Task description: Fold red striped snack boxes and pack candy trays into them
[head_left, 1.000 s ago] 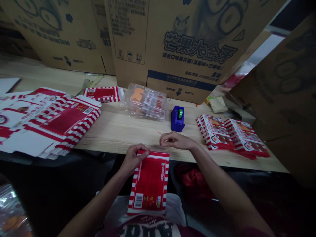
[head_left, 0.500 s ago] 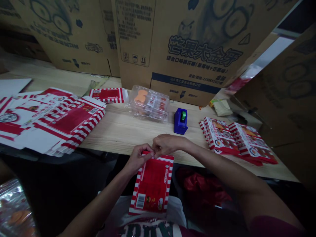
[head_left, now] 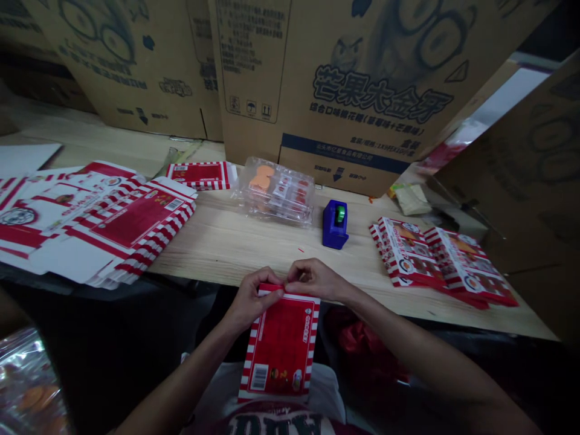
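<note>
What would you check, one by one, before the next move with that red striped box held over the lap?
1. Left hand grips the red striped box at its top left corner: ok.
2. Right hand pinches the box's top edge: ok.
3. Top flap fully closed: cannot tell, fingers cover it.
4. Blue tape dispenser stands on the table just beyond the hands: ok.
5. Flat box blanks lie stacked to the left: ok.
6. Finished boxes lie together to the right: ok.
</note>
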